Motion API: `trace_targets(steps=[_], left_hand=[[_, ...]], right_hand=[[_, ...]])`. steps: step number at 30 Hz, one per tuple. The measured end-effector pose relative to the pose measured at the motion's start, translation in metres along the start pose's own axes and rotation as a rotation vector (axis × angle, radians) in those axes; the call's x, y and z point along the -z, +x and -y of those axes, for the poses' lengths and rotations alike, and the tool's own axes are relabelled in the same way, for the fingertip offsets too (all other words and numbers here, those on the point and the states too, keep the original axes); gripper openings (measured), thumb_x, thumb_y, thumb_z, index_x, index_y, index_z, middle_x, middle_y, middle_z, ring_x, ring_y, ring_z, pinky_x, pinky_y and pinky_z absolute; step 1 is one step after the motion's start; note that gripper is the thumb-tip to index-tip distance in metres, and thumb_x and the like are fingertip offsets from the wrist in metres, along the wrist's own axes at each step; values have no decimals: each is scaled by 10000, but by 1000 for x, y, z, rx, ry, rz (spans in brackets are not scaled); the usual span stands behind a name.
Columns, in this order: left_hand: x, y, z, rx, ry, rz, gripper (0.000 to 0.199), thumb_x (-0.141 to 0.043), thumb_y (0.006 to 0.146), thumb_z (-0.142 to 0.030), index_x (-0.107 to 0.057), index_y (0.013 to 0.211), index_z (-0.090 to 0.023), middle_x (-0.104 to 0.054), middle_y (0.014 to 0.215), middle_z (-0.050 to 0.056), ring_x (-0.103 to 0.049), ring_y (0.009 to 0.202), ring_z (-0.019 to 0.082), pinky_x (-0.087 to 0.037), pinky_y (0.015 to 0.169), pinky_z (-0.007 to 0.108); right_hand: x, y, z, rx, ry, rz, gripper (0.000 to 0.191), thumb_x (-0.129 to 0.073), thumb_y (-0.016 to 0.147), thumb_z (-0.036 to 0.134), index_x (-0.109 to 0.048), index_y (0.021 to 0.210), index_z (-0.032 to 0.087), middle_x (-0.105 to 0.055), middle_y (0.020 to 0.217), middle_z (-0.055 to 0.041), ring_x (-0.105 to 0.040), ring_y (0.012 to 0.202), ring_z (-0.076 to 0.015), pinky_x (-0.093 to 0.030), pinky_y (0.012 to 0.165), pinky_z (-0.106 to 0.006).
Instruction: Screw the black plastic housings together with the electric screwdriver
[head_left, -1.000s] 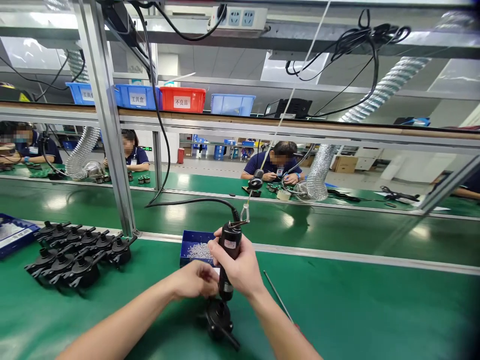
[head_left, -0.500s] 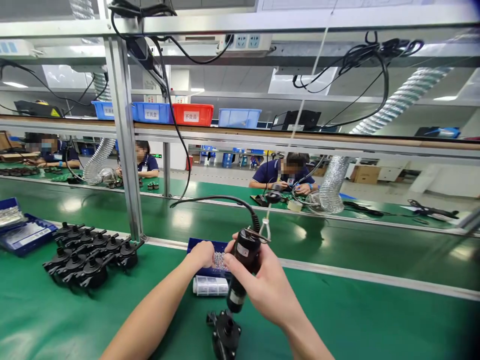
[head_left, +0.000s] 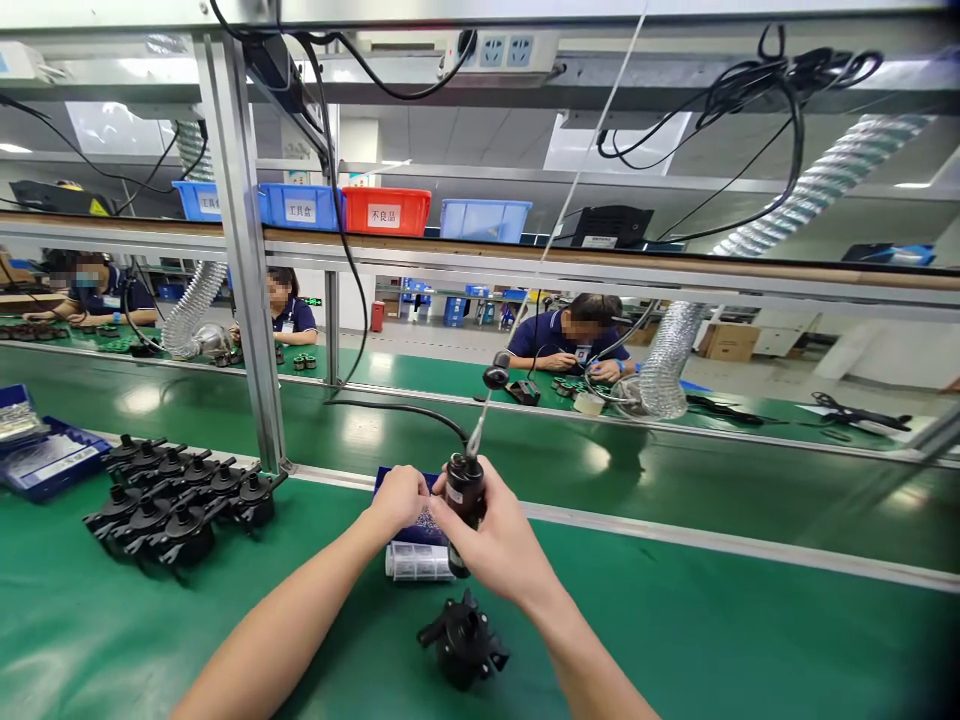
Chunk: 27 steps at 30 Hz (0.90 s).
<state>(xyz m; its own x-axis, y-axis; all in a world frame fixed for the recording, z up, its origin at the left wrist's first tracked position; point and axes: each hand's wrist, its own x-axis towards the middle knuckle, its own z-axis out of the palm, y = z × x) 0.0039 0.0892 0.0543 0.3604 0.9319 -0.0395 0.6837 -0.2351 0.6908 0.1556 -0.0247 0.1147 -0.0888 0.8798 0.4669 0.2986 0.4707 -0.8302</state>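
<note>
Head view: nearest, a black round housing (head_left: 463, 645) sits on the green mat (head_left: 675, 640). Beyond it, the right hand (head_left: 499, 535) wraps its fingers round a black electric screwdriver (head_left: 465, 490), now apart from the housing it overlapped half a second ago. The left hand (head_left: 397, 500) bends its fingers into a blue screw tray (head_left: 424, 536) behind a label roll (head_left: 420, 563); whether they pinch anything cannot be told. Farther off, an aluminium post (head_left: 244, 250) partly hides a co-worker (head_left: 292, 318); shelf labels read 工具盒 on a blue bin (head_left: 289, 207) and 不良品 on a red bin (head_left: 386, 211).
</note>
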Motion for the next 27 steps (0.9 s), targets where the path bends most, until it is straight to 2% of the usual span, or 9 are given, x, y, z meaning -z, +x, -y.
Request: trace_targets(steps=[2,4,6,8,11,14,18,24,27], left_hand=[[-5,-20,1,-5,-58,-11,110,-734,915,-233,-714,827,-171,-744,853,68,-742,1039,278,-515,872,310],[-14,-44,6,4,-127,30,119,-683,895,-225,-671,783,-187,-688,716,18,-743,856,237,-499,759,290],[-25,-65,13,43,-205,130,117,-663,861,-230,-634,753,-198,-623,602,-22,-697,640,197,-463,613,273],[-36,-76,21,102,-285,245,107,-672,808,-226,-617,721,-199,-631,592,-30,-649,517,168,-423,514,256],[-48,-76,30,205,-388,381,82,-699,711,-200,-632,667,-187,-677,620,-13,-618,443,144,-386,435,242],[-57,-67,35,286,-478,453,87,-726,668,-202,-658,623,-174,-694,612,7,-628,450,137,-363,396,225],[-66,-61,41,354,-585,511,120,-762,675,-218,-682,608,-160,-698,610,19,-608,448,120,-339,354,197],[-72,-56,47,421,-706,677,215,-825,701,-245,-656,602,-155,-631,555,14,-567,412,121,-309,333,181],[-67,-54,49,417,-747,735,212,-847,734,-273,-703,662,-134,-645,578,25,-604,445,131,-404,364,188]], right_hand=[[7,-2,3,10,22,-53,232,-748,978,423,-637,1057,236,-680,942,-36,-616,835,-232,-533,770,-378],[15,-4,4,-2,76,-71,290,-764,979,465,-655,1112,231,-718,1025,-73,-664,894,-257,-569,830,-413],[21,-6,5,-34,122,-46,353,-773,974,519,-658,1142,230,-729,1067,-94,-691,916,-277,-590,861,-448],[27,-8,5,-72,136,8,396,-774,964,563,-651,1143,232,-731,1068,-99,-702,906,-286,-602,859,-473],[30,-8,3,-124,120,72,461,-784,934,600,-629,1164,232,-733,1070,-101,-707,924,-296,-610,867,-495],[28,-9,0,-169,140,88,541,-795,914,629,-599,1228,235,-736,1119,-106,-713,986,-305,-611,900,-503],[25,-11,-1,-176,187,118,593,-798,912,667,-584,1262,239,-734,1145,-104,-716,995,-294,-610,924,-498],[27,-9,4,-189,201,158,579,-810,919,659,-580,1250,243,-729,1160,-100,-717,1002,-286,-604,949,-492],[28,-9,4,-174,209,157,559,-809,931,638,-583,1257,244,-734,1130,-89,-720,953,-271,-611,911,-475]])
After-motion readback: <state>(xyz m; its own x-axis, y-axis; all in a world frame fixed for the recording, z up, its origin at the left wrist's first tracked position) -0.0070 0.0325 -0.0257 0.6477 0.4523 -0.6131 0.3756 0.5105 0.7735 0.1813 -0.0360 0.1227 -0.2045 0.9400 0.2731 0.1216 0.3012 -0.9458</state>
